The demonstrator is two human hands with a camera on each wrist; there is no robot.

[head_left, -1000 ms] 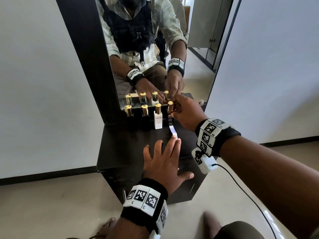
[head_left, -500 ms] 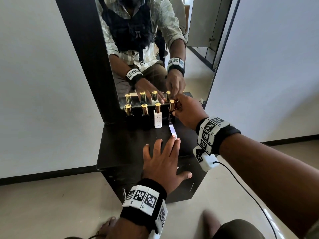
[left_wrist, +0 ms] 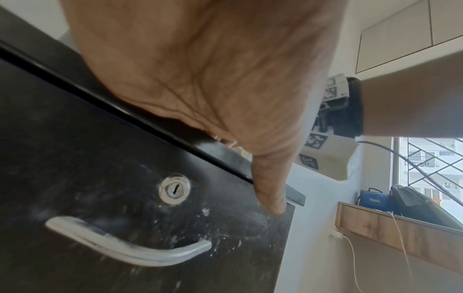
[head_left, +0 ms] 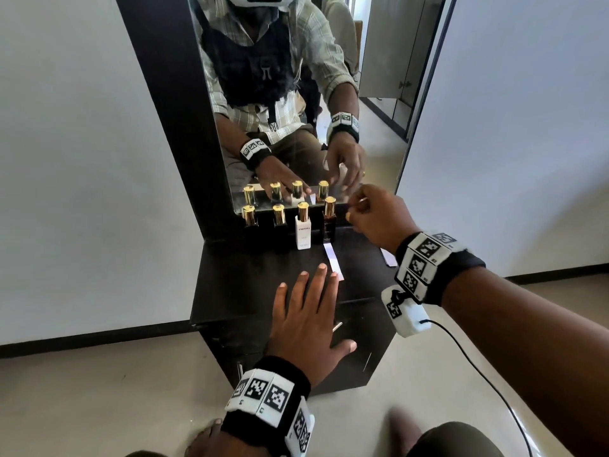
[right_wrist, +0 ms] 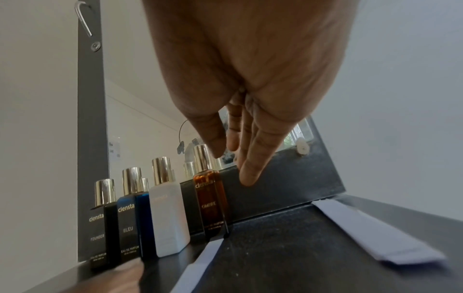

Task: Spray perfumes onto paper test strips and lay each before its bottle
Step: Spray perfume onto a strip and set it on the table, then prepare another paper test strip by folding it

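Four gold-capped perfume bottles stand in a row against the mirror: a black one, a blue one, a white one and an amber one. A white paper strip lies in front of the amber bottle. My left hand rests flat on the black top, one fingertip touching the strip's near end. My right hand hovers just right of the amber bottle's cap, fingers relaxed, holding nothing.
Spare paper strips lie at the right edge of the black cabinet top, partly behind my right wrist. The mirror backs the bottles. Below the top is a drawer front with a lock and a metal handle.
My right hand has let go of the amber bottle's cap and drawn back to the right. The left hand and the strip have stayed put.
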